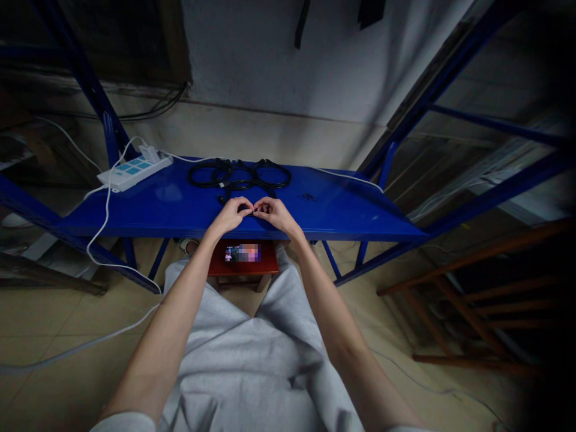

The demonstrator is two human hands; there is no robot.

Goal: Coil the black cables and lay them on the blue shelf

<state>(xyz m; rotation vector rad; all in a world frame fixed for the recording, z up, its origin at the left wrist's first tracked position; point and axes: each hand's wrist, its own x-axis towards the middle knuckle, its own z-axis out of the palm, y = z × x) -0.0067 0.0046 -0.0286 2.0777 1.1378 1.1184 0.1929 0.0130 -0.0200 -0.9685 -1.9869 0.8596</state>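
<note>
My left hand point(235, 215) and my right hand point(273, 213) meet over the front edge of a blue metal shelf point(351, 210). Thumb and fingers of each are pinched together, the fingertips almost touching. Between them runs a thin dark stretch of black cable, mostly covered by the fingers. Just behind, a black cable point(245, 185) curves across the shelf, with a small light-coloured plug end near its middle. Coiled black cables lie farther back, one loop point(189, 174) at the left and another point(290, 174) at the right. Several small thin black strips point(308, 197) lie right of my right hand.
A white power strip point(135, 172) with blue sockets sits at the shelf's left end, its white cord point(107, 210) hanging down. Blue uprights point(384, 162) frame both sides. Below, a phone point(243, 253) with a lit screen rests on a red-brown stool point(220, 267). Wooden furniture point(468, 312) stands right.
</note>
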